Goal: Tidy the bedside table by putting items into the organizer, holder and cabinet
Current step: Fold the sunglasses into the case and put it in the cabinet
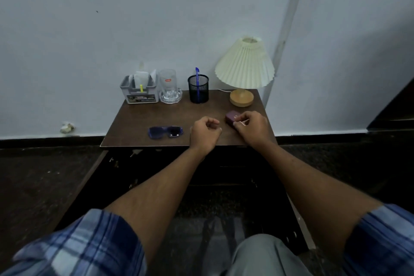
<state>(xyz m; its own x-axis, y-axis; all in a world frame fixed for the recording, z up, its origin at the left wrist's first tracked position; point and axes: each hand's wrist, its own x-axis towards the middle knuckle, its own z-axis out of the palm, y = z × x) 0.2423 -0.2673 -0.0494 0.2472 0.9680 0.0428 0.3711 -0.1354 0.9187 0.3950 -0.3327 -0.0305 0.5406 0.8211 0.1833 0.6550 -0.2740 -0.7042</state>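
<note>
The small rounded purple box (231, 117) is pinched at its near edge by the curled fingers of the right hand (252, 126). It sits on the dark brown wooden bedside table (156, 116), probably about to be lifted and stowed. Nothing is held by the left hand (204, 133), loosely curled just beside, likely ready to assist. The blue-tinted sunglasses (165, 132) are seen near the front edge, well apart from the grey plastic organizer (139, 95).

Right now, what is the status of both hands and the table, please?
Left hand loosely curled, holding nothing. Right hand against purple box, grip unclear. Sunglasses loose on table front. Glass mug stands between organizer and pen holder.
</note>
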